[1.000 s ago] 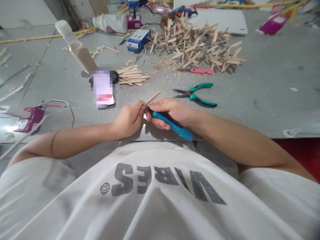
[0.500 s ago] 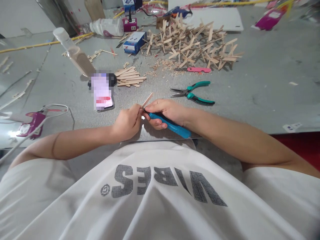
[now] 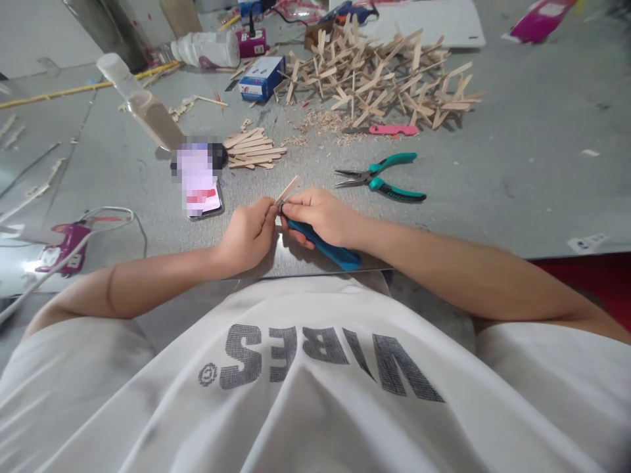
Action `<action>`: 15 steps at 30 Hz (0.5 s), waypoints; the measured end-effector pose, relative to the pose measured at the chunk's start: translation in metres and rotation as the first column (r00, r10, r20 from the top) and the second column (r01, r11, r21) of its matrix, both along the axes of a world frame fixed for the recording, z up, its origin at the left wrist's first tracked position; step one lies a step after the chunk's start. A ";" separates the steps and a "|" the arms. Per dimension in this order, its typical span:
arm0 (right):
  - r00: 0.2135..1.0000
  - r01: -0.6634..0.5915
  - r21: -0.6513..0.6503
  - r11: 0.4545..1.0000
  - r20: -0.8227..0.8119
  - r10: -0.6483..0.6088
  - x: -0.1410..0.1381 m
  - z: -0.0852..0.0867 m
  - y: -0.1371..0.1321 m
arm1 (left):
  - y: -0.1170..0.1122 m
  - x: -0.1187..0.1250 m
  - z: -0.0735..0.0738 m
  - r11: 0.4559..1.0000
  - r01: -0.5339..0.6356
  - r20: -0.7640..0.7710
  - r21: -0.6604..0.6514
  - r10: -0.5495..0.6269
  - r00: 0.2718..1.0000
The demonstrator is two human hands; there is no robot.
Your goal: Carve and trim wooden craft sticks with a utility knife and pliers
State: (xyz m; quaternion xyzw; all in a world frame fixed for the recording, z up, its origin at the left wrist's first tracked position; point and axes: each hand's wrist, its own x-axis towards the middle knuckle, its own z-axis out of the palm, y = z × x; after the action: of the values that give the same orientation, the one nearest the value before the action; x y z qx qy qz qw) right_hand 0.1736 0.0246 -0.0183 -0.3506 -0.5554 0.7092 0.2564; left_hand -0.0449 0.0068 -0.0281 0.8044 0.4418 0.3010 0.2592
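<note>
My left hand (image 3: 249,233) pinches the near end of a flat wooden craft stick (image 3: 288,188), which points up and away to the right. My right hand (image 3: 323,217) is wrapped round a blue-handled cutter (image 3: 326,247); its tip meets the stick just above my left fingertips. Both hands hover close together over the near edge of the grey table (image 3: 517,171).
Green-handled pliers (image 3: 382,179) lie right of the hands. A small stack of sticks (image 3: 251,150) and a phone (image 3: 198,182) lie ahead, left. Farther back are a big heap of glued sticks (image 3: 389,82), a pink knife (image 3: 393,130), a blue box (image 3: 261,77) and a bottle (image 3: 138,102).
The stick and both hands have shifted slightly left and farther from me in the picture; the grip on stick and cutter is unchanged.
</note>
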 end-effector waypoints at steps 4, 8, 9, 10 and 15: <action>0.996 -0.073 -0.001 0.997 -0.050 0.073 0.003 0.002 0.000 | -0.001 0.000 -0.001 1.000 -0.003 0.020 -0.004 0.004 1.000; 0.990 -0.121 -0.048 0.991 -0.073 0.118 0.006 0.005 0.001 | -0.001 -0.002 -0.001 0.999 0.013 0.001 0.030 -0.013 1.000; 0.990 -0.126 -0.065 0.990 -0.079 0.121 0.007 0.005 0.001 | -0.001 -0.002 -0.001 0.999 0.020 -0.003 0.041 -0.020 1.000; 0.989 -0.131 -0.082 0.988 -0.086 0.124 0.007 0.005 0.002 | -0.001 -0.003 -0.002 0.998 0.025 -0.005 0.052 -0.025 1.000; 0.973 -0.200 -0.145 0.969 -0.145 0.179 0.013 0.003 0.006 | -0.002 -0.003 -0.005 0.990 0.035 -0.013 0.134 -0.034 0.999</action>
State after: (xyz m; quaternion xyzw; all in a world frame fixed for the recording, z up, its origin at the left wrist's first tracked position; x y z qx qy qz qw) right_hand 0.1869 0.0310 -0.0148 -0.2680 -0.5102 0.7938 0.1943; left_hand -0.0480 0.0050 -0.0332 0.8291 0.4079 0.3212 0.2074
